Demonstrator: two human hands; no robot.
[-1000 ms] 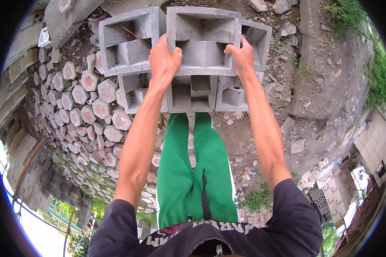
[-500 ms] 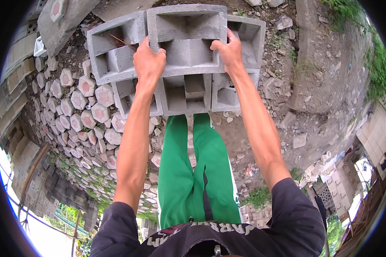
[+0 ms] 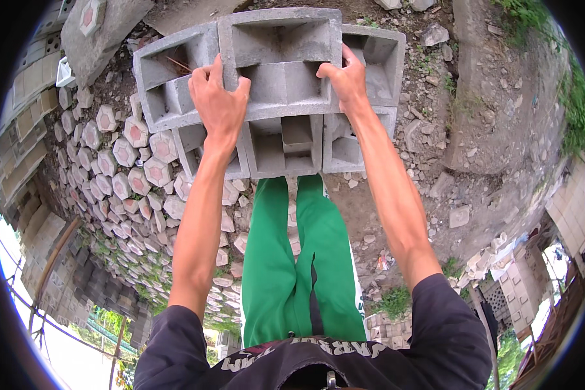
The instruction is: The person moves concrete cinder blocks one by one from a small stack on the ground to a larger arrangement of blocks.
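Note:
A hollow concrete block point(image 3: 286, 110) sits at the middle of a stacked upper row, its cavities facing up. My right hand point(image 3: 351, 84) grips its right side, the thumb hooked into the cavity and the fingers down along the outer wall. On the other side, my left hand point(image 3: 219, 107) straddles the joint: its thumb is over the middle block's left wall, and its fingers bend over the wall of the left concrete block point(image 3: 169, 104). The right concrete block point(image 3: 389, 65) lies beyond my right hand. A lower row of blocks point(image 3: 264, 170) shows nearer my legs.
Hexagonal pavers point(image 3: 125, 153) are heaped to the left. Rubble and stones point(image 3: 432, 34) lie on the dirt to the right. A concrete slab point(image 3: 107, 39) rests at the far left. Stacks of blocks point(image 3: 520, 286) stand farther off at the lower right.
My left hand's fingers have shifted left and spread from the middle block onto the left block's wall. My right hand keeps its grip; the middle block looks nearly in the same place.

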